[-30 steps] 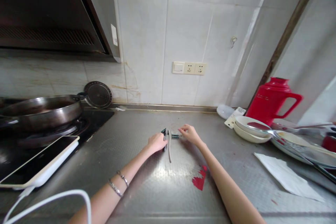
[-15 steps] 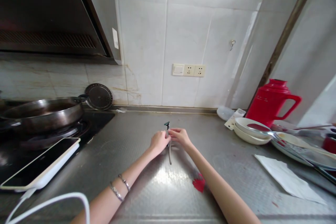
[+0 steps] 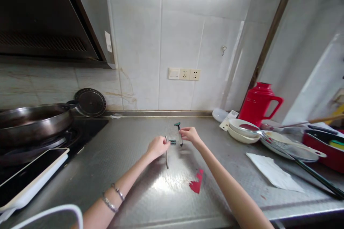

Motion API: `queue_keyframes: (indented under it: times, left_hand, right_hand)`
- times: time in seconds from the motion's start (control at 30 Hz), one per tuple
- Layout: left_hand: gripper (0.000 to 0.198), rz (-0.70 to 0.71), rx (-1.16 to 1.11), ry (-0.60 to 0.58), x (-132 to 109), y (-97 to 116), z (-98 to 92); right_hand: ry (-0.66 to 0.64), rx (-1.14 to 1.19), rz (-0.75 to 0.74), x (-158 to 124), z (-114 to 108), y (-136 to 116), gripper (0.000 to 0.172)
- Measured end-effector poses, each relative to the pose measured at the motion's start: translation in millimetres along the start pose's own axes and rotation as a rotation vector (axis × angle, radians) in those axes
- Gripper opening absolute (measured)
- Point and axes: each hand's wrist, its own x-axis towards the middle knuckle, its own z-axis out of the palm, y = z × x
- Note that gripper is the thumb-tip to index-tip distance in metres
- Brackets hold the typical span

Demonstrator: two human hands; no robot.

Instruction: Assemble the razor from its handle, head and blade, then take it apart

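Observation:
Over the middle of the metal counter (image 3: 129, 128), my right hand (image 3: 190, 134) pinches a slim razor (image 3: 180, 137) by its dark handle, the green head up. To its left, my left hand (image 3: 158, 146) is closed on a thin grey curved strip (image 3: 167, 159), whose lower end hangs below the fingers. Between the hands is a clear plastic piece (image 3: 172, 133) with small dark green bars (image 3: 173, 142) at its lower edge; whether my left fingers hold it too I cannot tell. A torn red scrap (image 3: 197, 183) lies nearer to me, apart from both hands.
At left, a steel pan (image 3: 40, 125) stands on the stove, with a phone (image 3: 32, 171) and white cable (image 3: 67, 207) closer. Stacked bowls (image 3: 243, 136), a red thermos (image 3: 259, 103), a white napkin (image 3: 274, 173) and a plate with utensils (image 3: 292, 150) occupy the right side.
My hands have moved apart, the razor going right with my right hand and the grey strip staying in my left. The clear plastic piece now shows between them. The view has turned right.

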Motion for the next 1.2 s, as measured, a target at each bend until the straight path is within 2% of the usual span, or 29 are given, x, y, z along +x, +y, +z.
queue_keyframes:
  times: [0.17,0.27,0.4,0.5,0.73,0.8,0.87,0.97,1.03,1.1,1.2]
  left_hand:
    - [0.038,-0.072,0.181,-0.128,-5.3,0.1,3.0]
    - [0.037,-0.08,0.229,-0.151,-10.0,4.3,5.9]
    - [0.033,-0.071,0.267,-0.157,-14.0,10.5,10.3]
    - [0.03,-0.083,0.269,-0.156,-15.5,13.5,13.0]
    - [0.03,-0.086,0.29,-0.105,-14.6,14.8,10.2]
    - [0.031,-0.074,0.294,-0.066,-13.5,18.3,6.2]
    - [0.032,-0.049,0.29,-0.028,-13.5,25.5,2.5]
    - [0.032,0.0,0.266,0.006,-16.8,41.8,-0.7]
    - [0.033,0.037,0.246,0.03,-20.7,53.2,-1.0]
    - [0.034,0.068,0.238,0.044,-24.7,62.5,-0.4]
    - [0.033,0.089,0.237,0.042,-29.1,71.2,1.6]
  right_hand:
    - [0.1,-0.264,0.047,8.3,-71.1,29.8,0.011]
    - [0.11,-0.417,0.048,4.4,-92.3,42.6,0.009]
    - [0.084,-0.578,0.019,-1.2,-95.7,50.1,0.024]
    - [0.092,-0.659,-0.01,-3.8,-93.9,51.2,0.028]
    - [0.187,-0.731,-0.098,-11.4,-92.0,46.1,0.014]
    - [0.208,-0.638,-0.172,-15.8,-83.1,39.3,0.01]
    - [0.164,-0.401,-0.192,-21.7,-67.6,29.5,0.012]
    - [0.026,0.082,-0.068,-33.6,-38.9,12.8,0.021]
    - [-0.044,0.306,0.006,-43.0,-22.7,2.9,0.025]
    - [-0.097,0.443,0.046,-52.2,-12.6,-4.6,0.027]
    - [-0.122,0.513,0.066,-62.0,-7.3,-10.8,0.028]
